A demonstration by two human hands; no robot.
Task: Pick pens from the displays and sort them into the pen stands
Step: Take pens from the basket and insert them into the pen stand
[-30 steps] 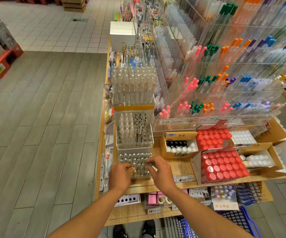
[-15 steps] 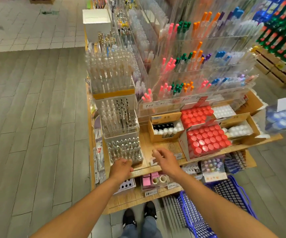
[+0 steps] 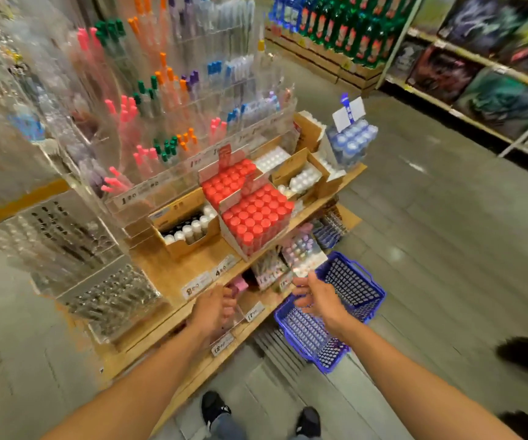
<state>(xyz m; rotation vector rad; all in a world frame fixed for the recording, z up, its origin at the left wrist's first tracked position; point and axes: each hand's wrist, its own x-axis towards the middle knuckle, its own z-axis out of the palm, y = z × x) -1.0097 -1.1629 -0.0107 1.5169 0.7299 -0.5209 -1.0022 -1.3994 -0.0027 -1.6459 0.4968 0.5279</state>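
Note:
Clear acrylic pen stands (image 3: 110, 300) with silver-tipped pens stand stepped at the left of the wooden shelf (image 3: 189, 265). Tall clear racks of coloured pens (image 3: 167, 100) rise behind them. My left hand (image 3: 213, 309) hovers over the shelf's front edge, fingers loosely curled, holding nothing that I can see. My right hand (image 3: 320, 298) hangs open in the air above the blue basket (image 3: 354, 290), fingers spread and empty. Both hands are to the right of the pen stands and touch none of them.
Boxes of red-capped tubes (image 3: 253, 217) and white-capped ones (image 3: 189, 228) sit mid-shelf. The blue basket stands on the floor at the shelf's right corner. A far aisle of shelves (image 3: 478, 74) runs at the right. A dark shoe (image 3: 526, 354) of another person is at the right edge.
Both hands have left the front pen stand and drawn back to the right. My view has swung right, so the stands now sit at the left and the blue basket is under my right hand.

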